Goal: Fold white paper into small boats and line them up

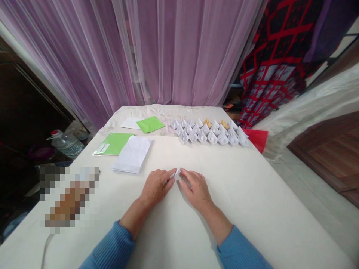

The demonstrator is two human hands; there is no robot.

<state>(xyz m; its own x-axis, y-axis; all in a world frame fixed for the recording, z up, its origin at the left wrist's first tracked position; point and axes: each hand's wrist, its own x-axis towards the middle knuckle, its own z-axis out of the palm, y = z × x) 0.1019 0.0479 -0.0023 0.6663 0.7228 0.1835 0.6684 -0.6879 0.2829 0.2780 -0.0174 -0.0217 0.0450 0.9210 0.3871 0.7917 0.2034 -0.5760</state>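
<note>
L hand [157, 185] + R hand [198, 186], both bare, ribbed blue knit sleeves [113, 243], meet nr the middle of the desk [246, 209], white-topped. Between the fingertips: small folded white paper piece [176, 173]; can't tell if it's touching the desk or held just above. L grip narrow, thumb + fingers closed on the paper's L part. R grip: index tip at the paper's R end, thumb tip a bit nearer the body w/ a gap to the index; can't tell if it pinches or only touches.

Far R: approx 3 rows of small pointed folded white paper shapes [212, 138], packed close, w/ two folded yellow paper pieces [224, 124] among the rear ones. Flat red sheet [258, 139] just beside the rows' R end, at the desk edge.

Far L: stack of white paper sheets [134, 154], creased on top, overlapping a bright green pack in clear plastic [109, 144]. Behind: flat green paper [151, 124], L corner over a white sheet [129, 123].

Near L: pixelated brownish obj [70, 198], can't ID; thin grey cable [45, 248] nr its lower end. Off desk L: clear plastic bottle w/ red cap [66, 144]. Backdrop: sheer purple curtain [182, 48]; R of it, red/black patterned cloth [280, 45].
</note>
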